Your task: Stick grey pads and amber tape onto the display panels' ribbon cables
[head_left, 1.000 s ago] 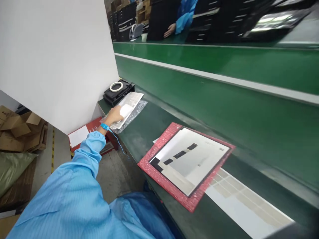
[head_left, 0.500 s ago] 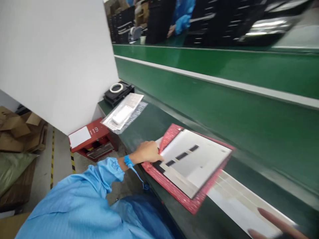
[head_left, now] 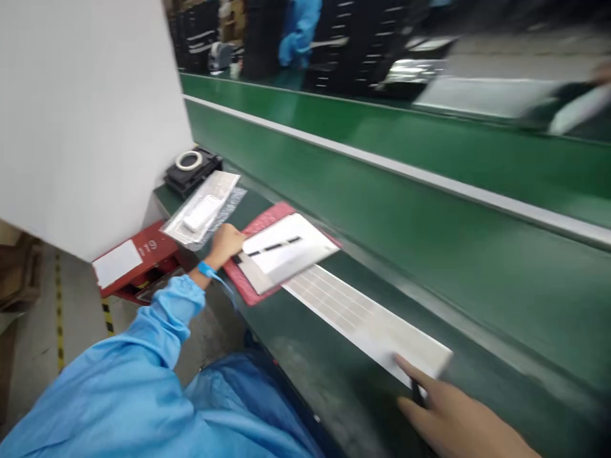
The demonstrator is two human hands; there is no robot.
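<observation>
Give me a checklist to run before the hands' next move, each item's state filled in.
1. Left hand at the left side of the red wrap: ok.
2. Left fingers gripping firmly: cannot tell; the fingertips are unclear.
3. Panel over the wrap: ok; whether it lies flat, cannot tell.
4. Strip fully uncovered: not ok; its far end runs out of sight at the wrap.
5. Right hand clear of the strip in view: not ok; a finger overlaps its near end.
6. Dark item by the right fingers identified: cannot tell; blurred.
</observation>
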